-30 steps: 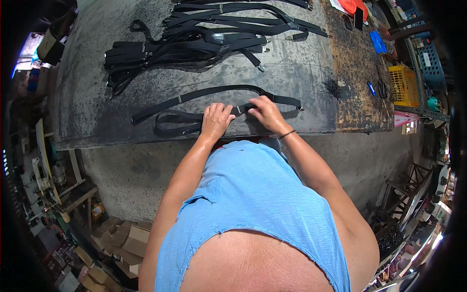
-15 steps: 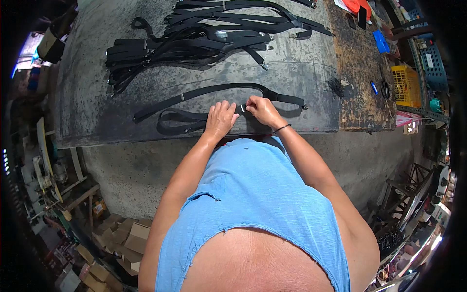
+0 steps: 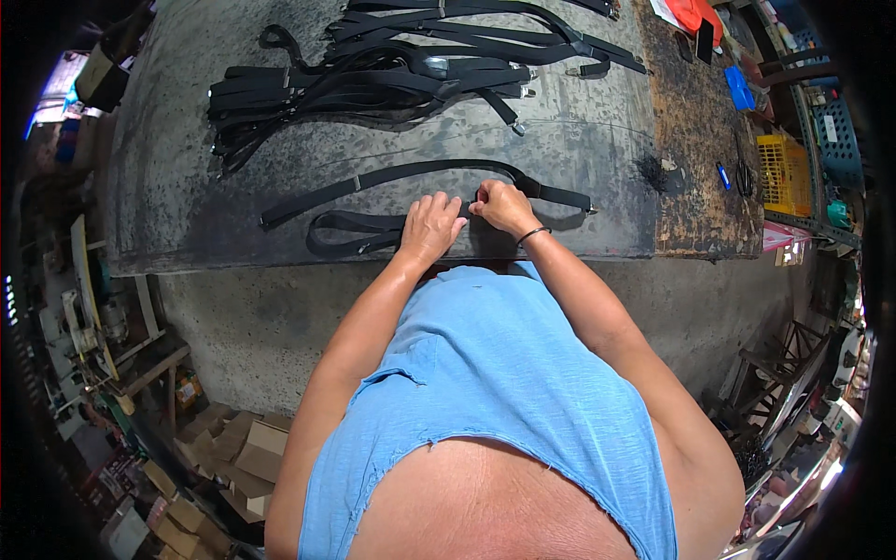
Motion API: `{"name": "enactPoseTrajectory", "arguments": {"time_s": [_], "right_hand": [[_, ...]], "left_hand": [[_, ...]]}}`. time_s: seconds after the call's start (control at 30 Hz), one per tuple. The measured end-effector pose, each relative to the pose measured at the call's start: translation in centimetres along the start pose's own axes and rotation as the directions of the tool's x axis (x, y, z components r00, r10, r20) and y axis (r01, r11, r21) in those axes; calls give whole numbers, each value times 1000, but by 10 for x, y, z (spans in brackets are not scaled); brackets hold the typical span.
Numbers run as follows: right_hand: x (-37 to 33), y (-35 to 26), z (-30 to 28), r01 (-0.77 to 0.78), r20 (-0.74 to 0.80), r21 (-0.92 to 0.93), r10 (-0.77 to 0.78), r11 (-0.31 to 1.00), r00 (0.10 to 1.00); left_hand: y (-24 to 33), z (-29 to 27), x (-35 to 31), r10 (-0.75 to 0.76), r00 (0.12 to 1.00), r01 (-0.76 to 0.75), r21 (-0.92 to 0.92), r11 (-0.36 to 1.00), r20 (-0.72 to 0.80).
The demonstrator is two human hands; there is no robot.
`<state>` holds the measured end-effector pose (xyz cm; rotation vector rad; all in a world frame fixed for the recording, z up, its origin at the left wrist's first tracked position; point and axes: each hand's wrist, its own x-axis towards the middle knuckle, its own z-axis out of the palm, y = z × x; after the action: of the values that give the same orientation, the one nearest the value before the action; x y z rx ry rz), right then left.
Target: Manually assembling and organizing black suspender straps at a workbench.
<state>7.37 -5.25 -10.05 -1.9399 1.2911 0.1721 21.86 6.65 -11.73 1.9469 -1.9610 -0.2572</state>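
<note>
A long black strap (image 3: 392, 177) lies in a loop on the dark worn table (image 3: 187, 140), near its front edge. My left hand (image 3: 431, 227) presses flat on the strap's near run, fingers spread. Just to its right, my right hand (image 3: 504, 205) pinches the strap at a small metal fitting, fingers closed on it; a dark band sits on that wrist. The strap's right end (image 3: 569, 198) reaches past my right hand toward a metal clip.
A large heap of black straps with buckles (image 3: 373, 75) covers the back of the table. A rusty patch (image 3: 695, 140) with small tools, a blue object (image 3: 739, 89) and a yellow crate (image 3: 782, 173) lie to the right. Cardboard boxes (image 3: 233, 457) clutter the floor at lower left.
Both hands stay on the same strap at the table's front; the fingers have shifted only slightly along it. The view has tilted a little.
</note>
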Motion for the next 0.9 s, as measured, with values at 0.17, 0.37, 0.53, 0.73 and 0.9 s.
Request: {"name": "enactPoseTrajectory", "arguments": {"time_s": [0.17, 0.37, 0.53, 0.73, 0.9], "right_hand": [[2, -4, 2, -47, 5, -45, 48, 998, 999], [-1, -16, 9, -116, 16, -75, 117, 990, 993], [4, -18, 7, -123, 12, -126, 126, 984, 992], [-6, -14, 3, -133, 17, 2, 133, 991, 991], [1, 2, 6, -68, 48, 64, 65, 996, 997]], "left_hand": [[1, 2, -2, -13, 1000, 13, -8, 1000, -5], [3, 3, -6, -43, 999, 43, -14, 999, 4], [2, -3, -3, -42, 999, 42, -3, 999, 25], [-21, -49, -18, -223, 920, 230, 16, 973, 321], [-40, -64, -26, -195, 932, 186, 56, 981, 305]]}}
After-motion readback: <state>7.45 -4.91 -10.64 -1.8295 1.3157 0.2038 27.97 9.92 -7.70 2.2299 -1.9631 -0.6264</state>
